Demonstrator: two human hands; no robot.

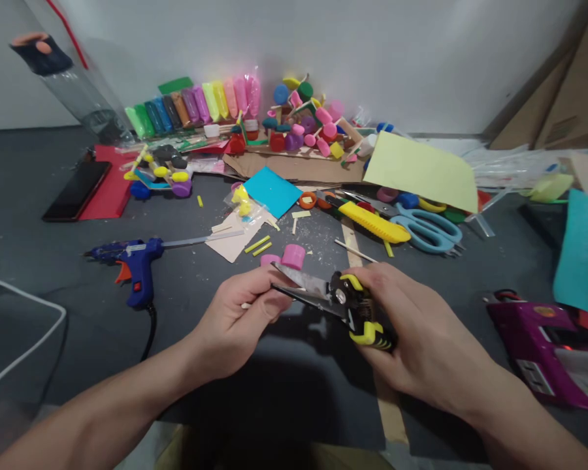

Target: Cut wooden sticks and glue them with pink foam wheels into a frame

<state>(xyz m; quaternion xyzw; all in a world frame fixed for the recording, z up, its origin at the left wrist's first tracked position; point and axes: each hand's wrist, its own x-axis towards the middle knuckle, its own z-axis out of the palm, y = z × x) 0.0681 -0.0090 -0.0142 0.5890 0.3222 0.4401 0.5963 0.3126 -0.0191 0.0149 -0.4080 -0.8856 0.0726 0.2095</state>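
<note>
My right hand (421,333) is wrapped round a pair of snips (318,284) with black and yellow handles. Their blades are parted and point left, close to the fingertips of my left hand (240,320). That hand is closed in a pinch on a thin pale stick (245,305), whose end pokes out at the left; most of it is hidden by fingers. Just beyond the hands sit two pink caps (293,256). Short yellow-green sticks (258,245) lie behind them, and another pale stick (355,250) rests on the dark table above my right hand.
A blue glue gun (140,261) lies at left, its cord trailing toward me. A yellow utility knife (375,222) and blue-handled scissors (426,228) are beyond my right hand. A purple box (534,346) stands at right. Small toys (159,173), coloured clay packs (196,104) and paper line the back.
</note>
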